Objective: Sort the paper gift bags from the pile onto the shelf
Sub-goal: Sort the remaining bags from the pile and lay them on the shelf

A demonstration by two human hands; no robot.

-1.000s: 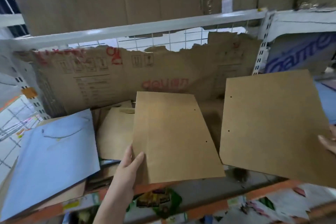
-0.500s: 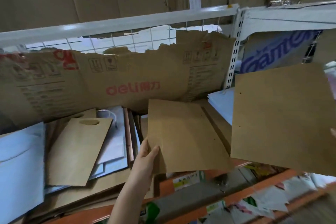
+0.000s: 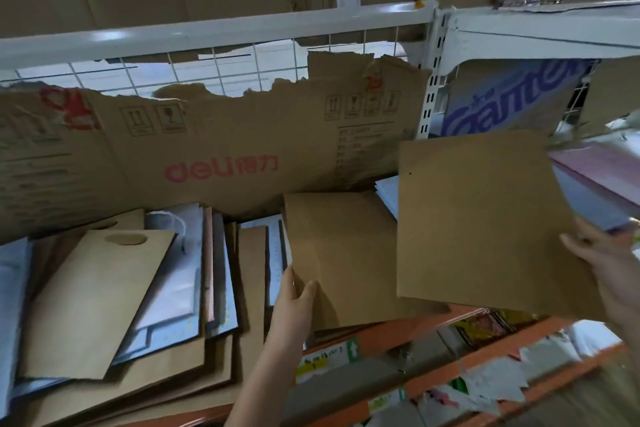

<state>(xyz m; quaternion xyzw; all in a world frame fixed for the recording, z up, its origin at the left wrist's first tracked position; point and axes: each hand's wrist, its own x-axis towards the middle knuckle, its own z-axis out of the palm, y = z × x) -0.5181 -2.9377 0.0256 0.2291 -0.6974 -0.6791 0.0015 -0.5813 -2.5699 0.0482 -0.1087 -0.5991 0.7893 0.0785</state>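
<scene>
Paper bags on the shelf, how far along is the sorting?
Done: a row of brown and blue bags already lies on the shelf. In hand: the left hand grips a small brown bag at the shelf's edge; the right hand holds a larger brown bag in the air. Left: placing both. The remaining pile isn't visible.

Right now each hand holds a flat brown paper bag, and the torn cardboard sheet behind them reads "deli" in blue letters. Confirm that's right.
Not quite: the head view shows "deli" printed in red, not blue, on the torn cardboard sheet. The rest stands: the left hand grips one flat brown bag, and the right hand holds the larger brown bag.
</scene>
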